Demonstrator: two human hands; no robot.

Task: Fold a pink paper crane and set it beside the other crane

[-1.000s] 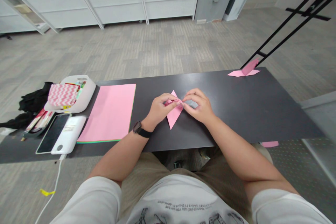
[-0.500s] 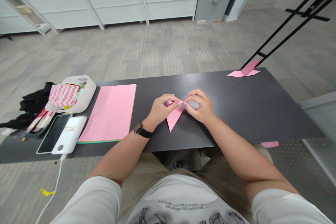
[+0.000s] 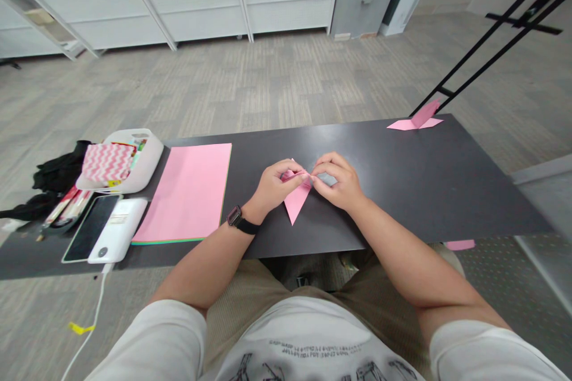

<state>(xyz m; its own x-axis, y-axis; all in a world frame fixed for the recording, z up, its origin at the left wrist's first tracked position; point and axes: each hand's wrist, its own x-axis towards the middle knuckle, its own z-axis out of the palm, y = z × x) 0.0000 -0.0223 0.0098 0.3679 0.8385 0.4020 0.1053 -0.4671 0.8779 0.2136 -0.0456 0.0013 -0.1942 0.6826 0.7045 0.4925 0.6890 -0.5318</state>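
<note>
A small folded pink paper [image 3: 295, 203] is held just over the dark table between both hands, one pointed flap hanging toward me. My left hand [image 3: 276, 184] pinches it from the left, thumb and fingers closed on its upper part. From the right, my right hand [image 3: 338, 181] pinches the paper's tip, its fingertips close to those of the left. The fingers hide much of the upper folds. Left of my hands lies a stack of coloured paper [image 3: 190, 193] with a pink sheet on top.
A folded pink paper piece [image 3: 415, 123] stands at the table's far right corner. On the left are a white basket [image 3: 154, 152], a phone [image 3: 92, 227], a white power bank [image 3: 118, 230] with a cable, and a black cloth item [image 3: 60, 166]. A black metal frame [image 3: 473, 62] rises beyond.
The hanging flap of the pink paper has shifted slightly to the right. Both hands keep their pinch, with only tiny finger movement.
</note>
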